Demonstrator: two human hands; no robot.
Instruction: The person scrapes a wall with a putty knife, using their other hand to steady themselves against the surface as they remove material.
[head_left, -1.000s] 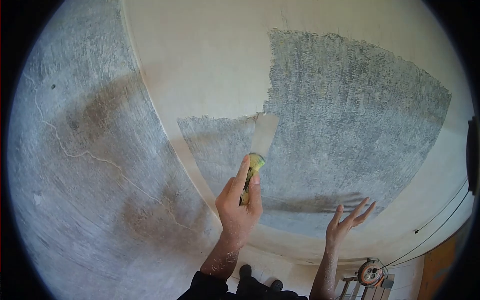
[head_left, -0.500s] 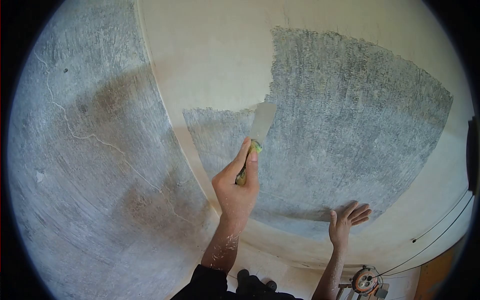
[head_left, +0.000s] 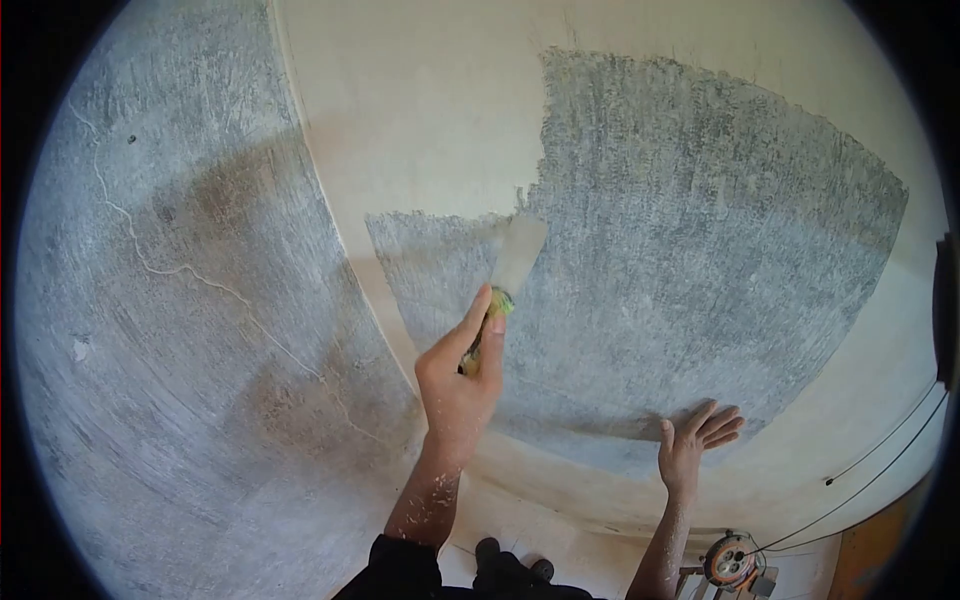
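My left hand [head_left: 458,400] is closed around the green-and-dark handle of a scraper [head_left: 520,252], thumb and forefinger stretched along it. The wide metal blade points up the wall, its tip close to the ragged border between the bared grey patch [head_left: 680,250] and the cream coating [head_left: 420,120]. Farther right, my right hand [head_left: 682,455] lies against the lower part of the grey patch with its fingers spread, holding nothing. Pale flakes cling to both forearms.
At left, another grey wall face [head_left: 200,330] with a thin crack meets this wall at a corner. An orange-and-grey cable reel [head_left: 730,560] sits low at right, with black cables [head_left: 865,490] running up from it. My shoes [head_left: 487,550] show on the floor below.
My left hand and the scraper have shifted slightly down and to the left, and the blade leans more to the right. My right hand stays in place.
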